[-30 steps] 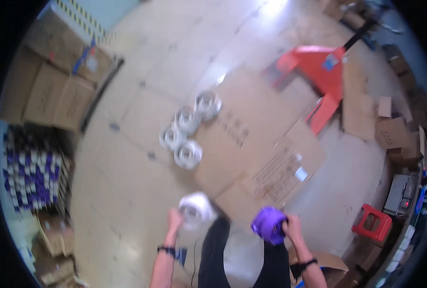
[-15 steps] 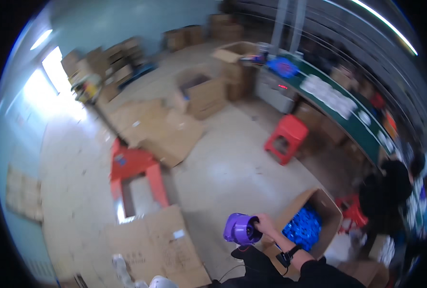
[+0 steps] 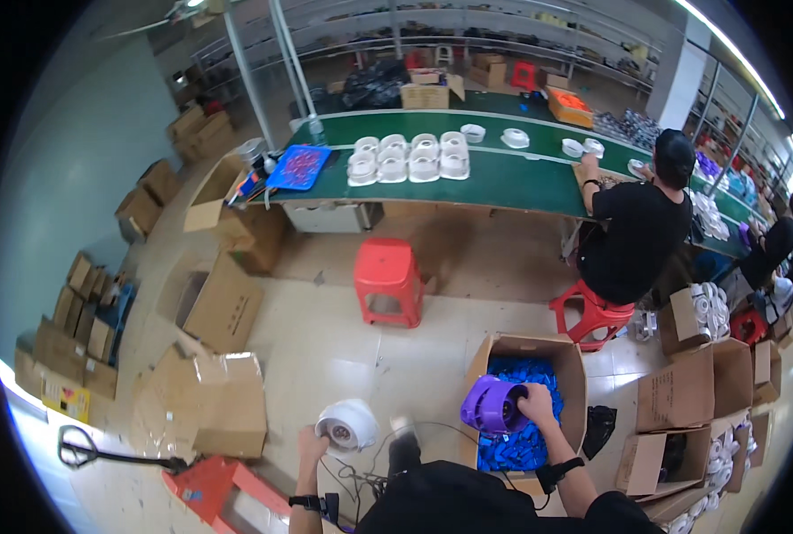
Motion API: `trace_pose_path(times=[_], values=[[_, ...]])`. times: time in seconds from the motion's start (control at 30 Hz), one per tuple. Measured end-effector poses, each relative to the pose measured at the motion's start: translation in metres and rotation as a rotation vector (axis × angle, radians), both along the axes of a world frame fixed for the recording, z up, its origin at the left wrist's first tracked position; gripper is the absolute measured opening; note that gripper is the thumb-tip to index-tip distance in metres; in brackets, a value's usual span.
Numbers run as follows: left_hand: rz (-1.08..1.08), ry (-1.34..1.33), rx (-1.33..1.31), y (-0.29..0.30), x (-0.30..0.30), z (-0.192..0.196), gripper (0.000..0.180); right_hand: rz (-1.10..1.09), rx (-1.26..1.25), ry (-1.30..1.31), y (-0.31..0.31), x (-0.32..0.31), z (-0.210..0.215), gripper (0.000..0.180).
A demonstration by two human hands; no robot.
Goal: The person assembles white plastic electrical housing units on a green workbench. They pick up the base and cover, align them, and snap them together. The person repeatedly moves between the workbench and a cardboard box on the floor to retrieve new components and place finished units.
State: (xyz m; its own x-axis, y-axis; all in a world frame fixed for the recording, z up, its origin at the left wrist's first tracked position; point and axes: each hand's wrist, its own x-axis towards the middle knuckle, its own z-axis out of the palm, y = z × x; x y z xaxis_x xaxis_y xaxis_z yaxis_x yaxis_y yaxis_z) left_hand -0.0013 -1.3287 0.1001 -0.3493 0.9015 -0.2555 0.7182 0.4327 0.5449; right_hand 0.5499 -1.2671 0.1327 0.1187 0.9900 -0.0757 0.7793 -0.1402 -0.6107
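Observation:
In my right hand (image 3: 536, 403) is a purple round plastic housing (image 3: 488, 406), gripped by its rim, its hollow side toward the hand. It hangs over an open carton (image 3: 577, 392) filled with small blue parts (image 3: 514, 447). My left hand (image 3: 310, 445) is closed on the edge of a white round plastic housing (image 3: 358, 416), whose dark-centred inside shows. Both housings are held clear of the floor, well apart from each other. The fingertips of both hands are partly hidden by the housings.
A red stool (image 3: 387, 276) stands ahead, before a green bench (image 3: 512, 191) bearing rows of white housings (image 3: 410, 165) and a blue tray (image 3: 299, 167). A seated person (image 3: 641, 222) works there. An orange pallet jack (image 3: 214, 489) is at left. Cartons (image 3: 681, 387) stand at right.
My view has swung right, toward the bench. My left hand with the white housing has come into sight. The purple housing, still in my right hand, now appears over the carton of blue parts.

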Motion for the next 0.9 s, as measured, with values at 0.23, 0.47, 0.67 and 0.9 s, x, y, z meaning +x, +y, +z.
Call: trace_pose_path(times=[0.23,0.47,0.67,0.9], values=[[-0.47,-0.031,0.084,0.305,0.046,0.016,0.031,-0.206,0.118,-0.02,0.128,0.048,-0.011,0.019],[-0.777,-0.049,0.095,0.597,0.233,0.097,0.022,-0.503,0.108,0.096,0.23,0.077,-0.014,0.011],[-0.854,0.07,0.162,0.847,0.425,0.112,0.02,-0.606,0.166,0.189,0.385,0.11,-0.011,0.008],[-0.752,0.141,0.12,1.054,0.586,0.074,0.021,-0.503,0.155,0.16,0.614,0.181,-0.039,0.012]])
